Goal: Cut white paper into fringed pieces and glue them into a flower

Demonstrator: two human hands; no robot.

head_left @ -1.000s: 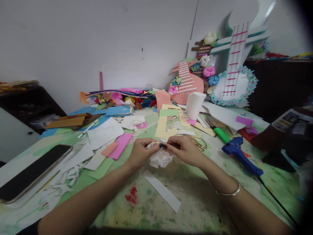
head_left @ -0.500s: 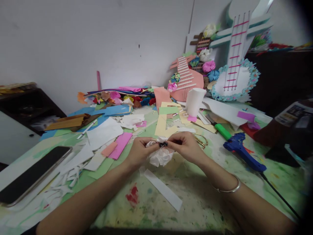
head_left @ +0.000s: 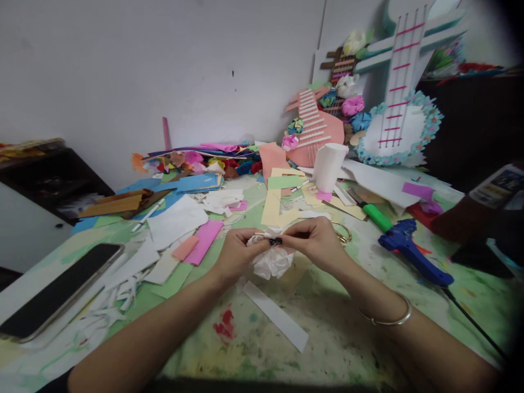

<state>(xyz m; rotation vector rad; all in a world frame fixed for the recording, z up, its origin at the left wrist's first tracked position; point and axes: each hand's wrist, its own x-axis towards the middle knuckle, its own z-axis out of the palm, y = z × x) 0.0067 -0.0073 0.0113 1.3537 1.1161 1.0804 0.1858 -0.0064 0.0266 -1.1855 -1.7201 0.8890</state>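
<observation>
Between my two hands, just above the table, is a white crumpled paper flower (head_left: 273, 263) with ruffled petals. My left hand (head_left: 241, 252) pinches its upper left edge with thumb and fingers. From the other side, my right hand (head_left: 313, 243) pinches the upper right edge, thumb tip close to the left one. Dark nails meet near the flower's top, and the fingertips hide that part. Below the flower a white paper strip (head_left: 276, 316) lies on the table. Gold-handled scissors (head_left: 343, 232) rest just beyond my right hand.
A blue glue gun (head_left: 413, 254) with a cord and a green-handled knife (head_left: 376, 216) lie at right. At left are a phone (head_left: 61, 289) and paper scraps (head_left: 178, 221). A white paper roll (head_left: 328, 168) stands behind, before paper guitars (head_left: 403, 120) against the wall.
Both hands keep their pinch on the paper flower, with barely any finger movement. The whole view has shifted slightly.
</observation>
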